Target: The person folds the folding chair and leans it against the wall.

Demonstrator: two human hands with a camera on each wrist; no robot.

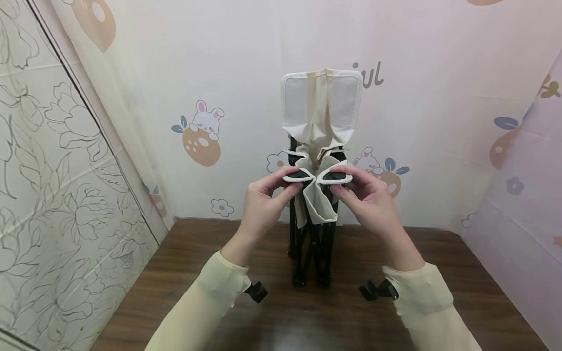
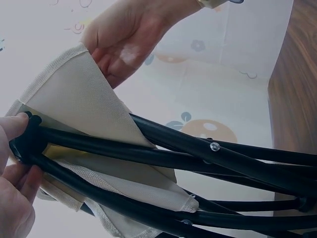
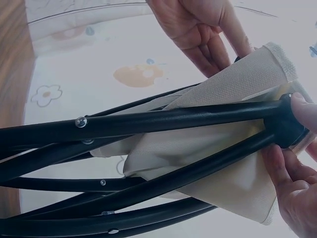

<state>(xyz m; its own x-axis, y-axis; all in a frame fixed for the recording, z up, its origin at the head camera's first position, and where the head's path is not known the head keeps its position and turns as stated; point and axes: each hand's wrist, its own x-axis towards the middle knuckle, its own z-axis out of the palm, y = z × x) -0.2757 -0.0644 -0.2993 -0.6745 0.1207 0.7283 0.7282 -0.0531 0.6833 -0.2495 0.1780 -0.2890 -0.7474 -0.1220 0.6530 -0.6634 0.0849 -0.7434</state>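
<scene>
A small folding chair (image 1: 322,114) with cream fabric and black tube legs (image 1: 312,248) stands folded upright on the table, its backrest panel raised at the top. At the chair's left front corner my left hand (image 1: 268,195) pinches the black corner joint (image 2: 28,141) and the fabric edge between thumb and fingers. My right hand (image 1: 366,195) pinches the matching black joint (image 3: 285,121) on the right side the same way. Between both hands the seat cloth (image 1: 320,202) hangs bunched in a fold. Silver rivets (image 2: 214,147) show where the tubes cross.
The brown wooden table (image 1: 197,263) reaches back to a wall covering (image 1: 246,107) printed with rabbits and flowers. A panel with line-drawn flowers (image 1: 66,161) borders the left side. Black camera mounts (image 1: 258,291) stick out from both cream sleeves.
</scene>
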